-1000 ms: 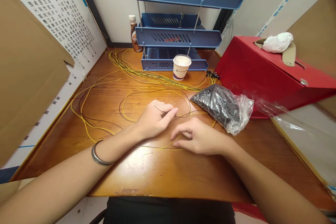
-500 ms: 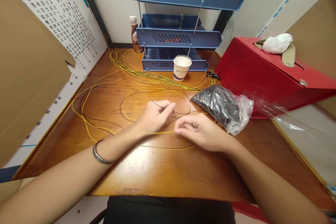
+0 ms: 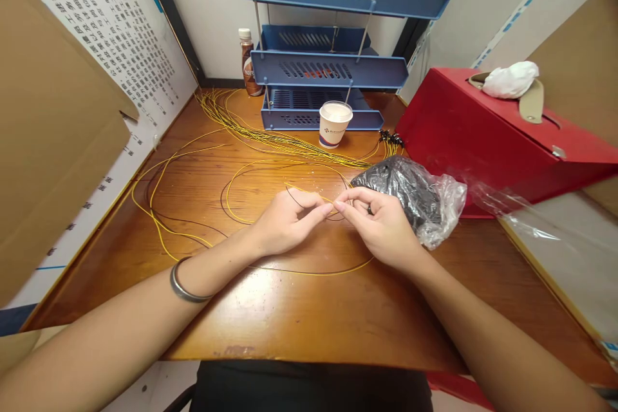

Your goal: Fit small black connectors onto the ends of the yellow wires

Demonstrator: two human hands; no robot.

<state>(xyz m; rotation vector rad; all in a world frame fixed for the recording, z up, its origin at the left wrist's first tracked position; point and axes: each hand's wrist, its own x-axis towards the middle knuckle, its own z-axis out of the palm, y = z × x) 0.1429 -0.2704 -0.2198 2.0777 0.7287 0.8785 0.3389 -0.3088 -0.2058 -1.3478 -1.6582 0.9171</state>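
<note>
A glossy brown wooden counter [image 3: 290, 328] runs under the person's forearms. Near its back edge stands a blue plastic rack of stacked trays [image 3: 381, 72], and by its right edge a red slant-sided box [image 3: 458, 122], both probably pushed outward to leave the hands room. A long bundle of yellow and black wires [image 3: 284, 141] stretches from the back left corner toward the box, likely laid lengthwise against tangling. A clear plastic bag of black contents [image 3: 405, 190] lies just beside the right hand [image 3: 379, 225], seemingly for easy reach. That hand's thumb and forefinger are pinched together, meeting or almost meeting the left hand [image 3: 290, 222], clamped on a thin dark strand [image 3: 291, 195] and a thin yellow strand [image 3: 329, 200] above the counter's middle. So close a grip presumably steadies their limp length; what the right fingertips pinch is too small to tell.
</note>
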